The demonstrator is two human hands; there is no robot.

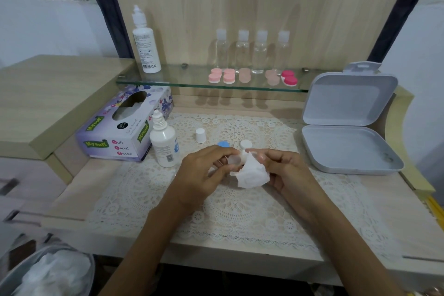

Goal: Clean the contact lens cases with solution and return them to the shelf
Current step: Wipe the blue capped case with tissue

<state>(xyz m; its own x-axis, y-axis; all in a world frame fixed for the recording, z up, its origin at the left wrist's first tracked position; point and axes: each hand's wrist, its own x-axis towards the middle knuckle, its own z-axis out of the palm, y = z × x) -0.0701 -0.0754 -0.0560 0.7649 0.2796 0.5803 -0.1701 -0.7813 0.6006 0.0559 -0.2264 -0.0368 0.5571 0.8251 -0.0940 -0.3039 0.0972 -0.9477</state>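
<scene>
While the left hand [204, 170] pinches the clear lens case [233, 159] above the lace mat [240, 211], the right hand [286, 170] grips a crumpled tissue [252, 173] held against it, seemingly at one well, though blur hides the contact. A blue cap [223, 144] and a white cap [245, 144] lie on the mat just behind the hands. The uncapped solution bottle [164, 144] stands to the left. Other cases [245, 75] sit on the glass shelf [192, 79].

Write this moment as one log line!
left hand: holds clear plastic lens case | right hand: holds crumpled white tissue against it
</scene>
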